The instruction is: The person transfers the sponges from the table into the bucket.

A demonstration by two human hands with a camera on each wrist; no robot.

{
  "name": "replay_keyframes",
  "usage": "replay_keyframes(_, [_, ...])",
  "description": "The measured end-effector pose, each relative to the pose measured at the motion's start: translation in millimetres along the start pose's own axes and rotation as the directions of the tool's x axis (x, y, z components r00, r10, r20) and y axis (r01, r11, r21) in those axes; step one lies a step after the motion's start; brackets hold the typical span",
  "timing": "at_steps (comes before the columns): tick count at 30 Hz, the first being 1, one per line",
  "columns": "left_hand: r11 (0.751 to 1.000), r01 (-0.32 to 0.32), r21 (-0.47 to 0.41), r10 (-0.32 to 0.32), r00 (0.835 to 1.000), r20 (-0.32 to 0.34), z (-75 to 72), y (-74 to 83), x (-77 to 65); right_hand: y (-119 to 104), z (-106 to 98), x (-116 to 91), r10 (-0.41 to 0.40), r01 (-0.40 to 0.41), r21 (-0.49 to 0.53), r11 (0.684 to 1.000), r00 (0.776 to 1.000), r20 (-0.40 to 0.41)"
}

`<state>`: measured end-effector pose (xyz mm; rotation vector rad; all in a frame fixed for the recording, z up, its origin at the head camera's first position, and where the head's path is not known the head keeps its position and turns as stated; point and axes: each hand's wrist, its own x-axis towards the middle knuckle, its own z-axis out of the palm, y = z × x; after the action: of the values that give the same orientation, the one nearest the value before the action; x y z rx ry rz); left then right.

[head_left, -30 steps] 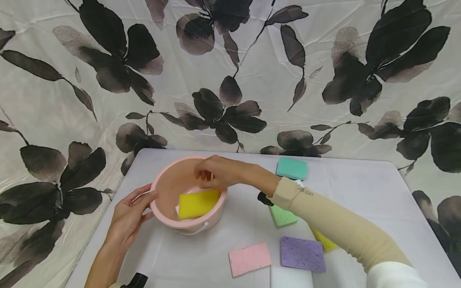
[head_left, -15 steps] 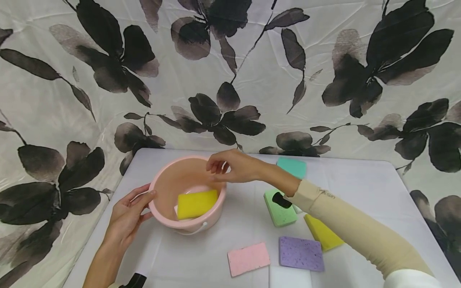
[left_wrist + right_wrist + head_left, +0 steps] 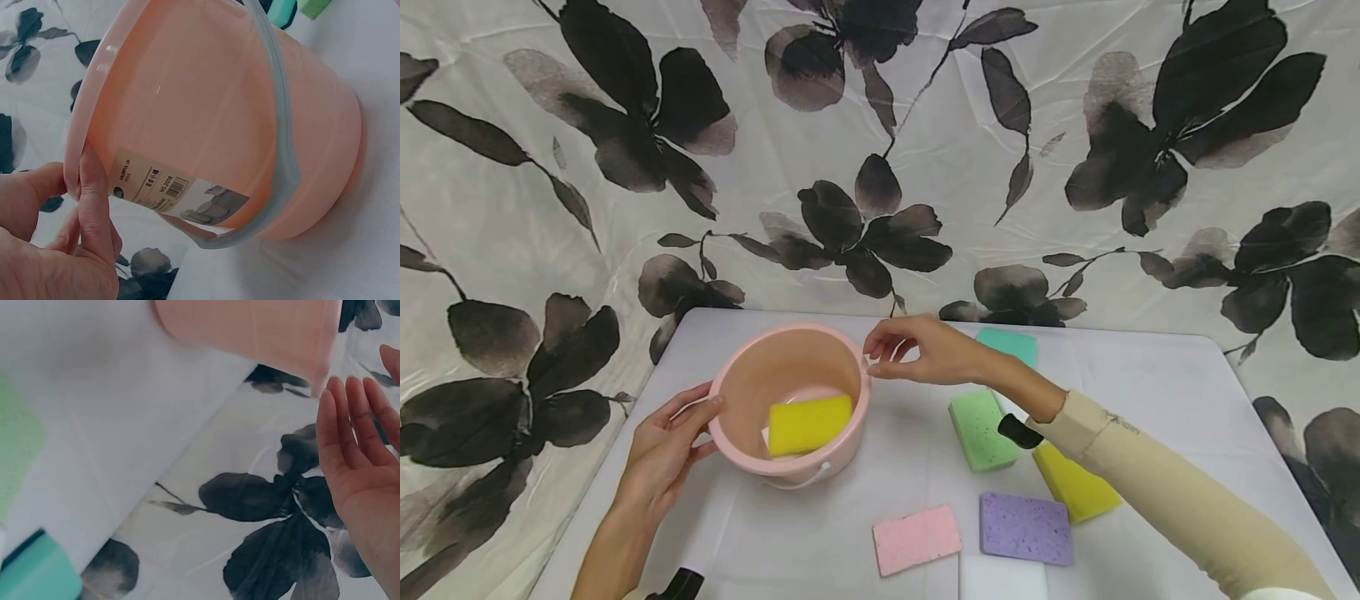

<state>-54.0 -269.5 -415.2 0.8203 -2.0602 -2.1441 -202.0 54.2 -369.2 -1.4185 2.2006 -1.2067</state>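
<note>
A pink plastic bucket stands on the white table, with a yellow sponge lying inside. My left hand pinches the bucket's left rim between thumb and fingers. Its pale handle hangs down the outside in the left wrist view, beside a printed label. My right hand hovers at the bucket's right rim, fingertips close to the edge. In the right wrist view those fingers are loosely bent and hold nothing.
Right of the bucket lie a teal sponge, a green sponge and another yellow sponge. Nearer the front are a purple sponge, a pink sponge and a white block. A floral cloth hangs behind.
My right hand has come up out of the bucket and moved right to its rim, leaving the yellow sponge inside. The left hand stays on the rim.
</note>
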Motion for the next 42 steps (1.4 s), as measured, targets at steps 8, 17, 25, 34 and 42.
replay_keyframes(8, [1.000,-0.008,-0.008,0.008,1.000,0.007,-1.9,-6.1,1.2,8,8,-22,0.022,-0.022,0.007,1.000,0.999,-0.026])
replay_keyframes(17, [1.000,0.011,-0.001,-0.011,1.000,0.001,-1.0,-0.2,8.9,19,16,-40,0.076,-0.074,0.044,0.996,0.996,-0.046])
replay_keyframes(25, [0.999,0.034,0.027,-0.035,0.999,0.012,-0.7,10.3,21.0,12,24,-49,0.123,-0.118,0.079,0.990,0.991,-0.062])
replay_keyframes(34, [1.000,0.026,0.014,-0.026,1.000,0.016,1.5,13.2,24.7,32,43,-61,0.071,-0.067,0.084,0.994,0.997,-0.039])
replay_keyframes(42, [0.999,0.047,0.015,-0.047,0.999,-0.001,2.5,16.8,25.8,35,59,-70,0.092,-0.094,0.060,0.994,0.995,0.033])
